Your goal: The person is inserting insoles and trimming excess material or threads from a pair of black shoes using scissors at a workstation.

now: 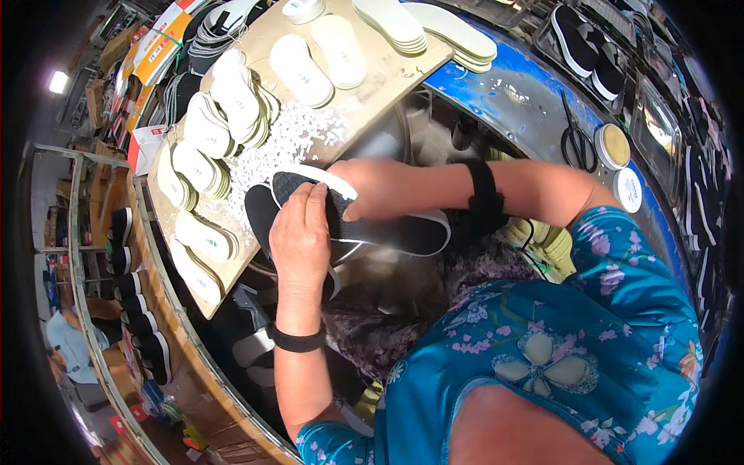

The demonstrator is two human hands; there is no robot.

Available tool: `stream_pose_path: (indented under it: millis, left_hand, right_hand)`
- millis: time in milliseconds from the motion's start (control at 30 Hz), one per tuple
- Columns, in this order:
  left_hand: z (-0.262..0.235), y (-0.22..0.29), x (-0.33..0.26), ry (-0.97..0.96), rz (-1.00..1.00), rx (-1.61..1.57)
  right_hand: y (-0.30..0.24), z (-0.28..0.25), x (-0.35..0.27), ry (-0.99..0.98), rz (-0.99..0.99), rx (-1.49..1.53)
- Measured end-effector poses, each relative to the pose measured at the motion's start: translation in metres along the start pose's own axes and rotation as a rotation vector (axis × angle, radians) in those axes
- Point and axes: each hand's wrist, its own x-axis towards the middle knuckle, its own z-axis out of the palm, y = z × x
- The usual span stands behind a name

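Observation:
A dark grey shoe (pixel 288 183) with a white sole edge is held between my hands, just off the board's near edge. Closed on its near side, my left hand (pixel 301 232) has its fingers pressed together over the grey surface. My right hand (pixel 376 190) grips the shoe from the right by its white edge; its thumb shows, but most of its fingers are hidden. Under my hands lies a black shoe (pixel 407 235) with a thin white rim, pointing right. Another dark shoe part (pixel 260 213) shows left of my left hand.
A wooden board (pixel 387 85) carries several stacks of cream insoles (pixel 208 124) and scattered white scraps (pixel 298 128). On the blue worktable (pixel 496 89) lie black scissors (pixel 576 139) and two round tins (pixel 614 147). Finished-looking black shoes (pixel 575 39) stand at the far right. Shelves with shoes line the left.

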Motion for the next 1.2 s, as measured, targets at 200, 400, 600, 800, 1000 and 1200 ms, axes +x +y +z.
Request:
stream_pose_path:
  millis: [200, 400, 600, 800, 1000, 1200]
  left_hand:
    - [-0.009, 0.002, 0.011, -0.186, 0.142, 0.099]
    - [-0.001, 0.012, 0.016, -0.250, 0.425, 0.312]
    - [0.004, 0.009, 0.007, -0.325, 0.403, 0.208]
    - [-0.003, 0.003, 0.015, -0.243, 0.138, -0.085]
    - [-0.014, -0.027, 0.015, -0.047, -0.330, 0.013]
    - [-0.010, 0.009, 0.010, 0.005, -0.267, -0.316]
  right_hand:
    - [-0.018, -0.022, 0.002, -0.282, 0.120, -0.146]
    - [0.006, -0.017, -0.001, -0.317, -0.065, -0.320]
    - [0.003, -0.010, -0.007, -0.398, -0.020, -0.371]
    - [-0.007, -0.023, -0.020, -0.255, 0.026, -0.218]
    - [-0.011, -0.023, -0.032, -0.258, 0.131, -0.100]
    - [-0.008, -0.034, -0.021, -0.154, 0.097, -0.004]
